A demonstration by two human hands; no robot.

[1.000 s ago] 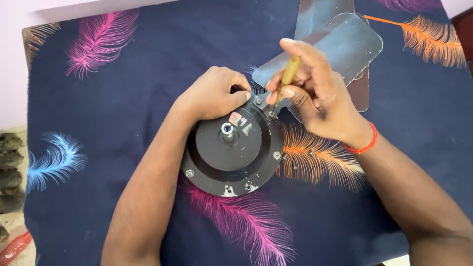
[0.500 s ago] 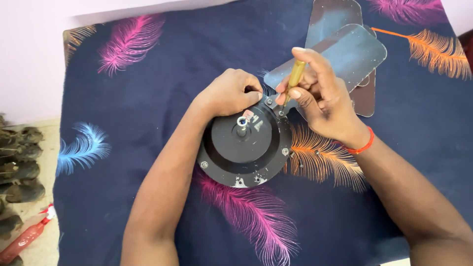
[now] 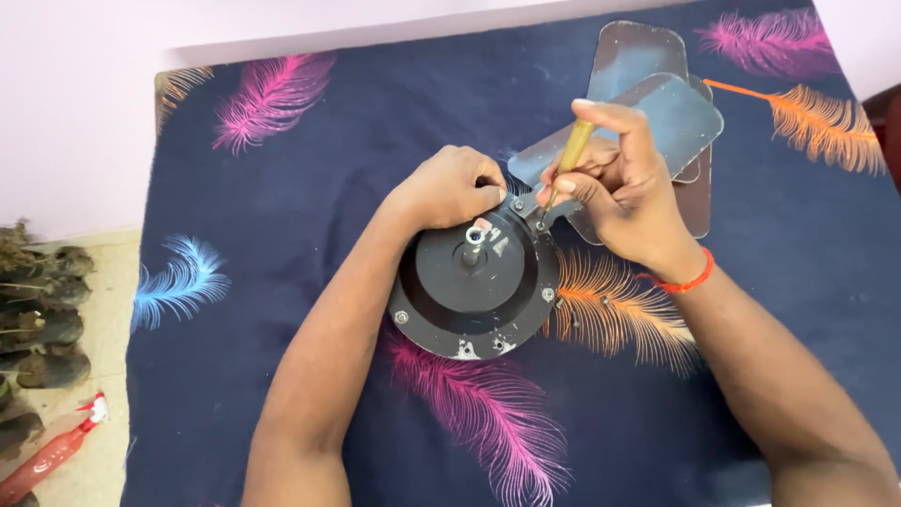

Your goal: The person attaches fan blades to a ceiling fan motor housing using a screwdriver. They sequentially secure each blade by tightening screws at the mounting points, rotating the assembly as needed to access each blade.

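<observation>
A round black fan motor [image 3: 474,291] with a central shaft lies on a dark blue cloth with feather prints [image 3: 282,235]. My left hand [image 3: 450,186] grips the motor's upper rim, fingers curled over the edge. My right hand [image 3: 624,183] holds a screwdriver with a yellow handle [image 3: 571,150], its tip set on a screw at the motor's upper right, where a grey metal fan blade [image 3: 657,113] joins the motor. A red thread circles my right wrist.
More grey fan blades [image 3: 638,52] lie stacked at the upper right. A few loose screws [image 3: 572,314] rest on the cloth right of the motor. Dark potted plants [image 3: 38,310] and a red spray bottle [image 3: 47,455] stand on the floor at the left.
The view has shifted, so the motor and hands sit further right and lower in frame. Both hands keep their grips; the screwdriver stays on the same screw.
</observation>
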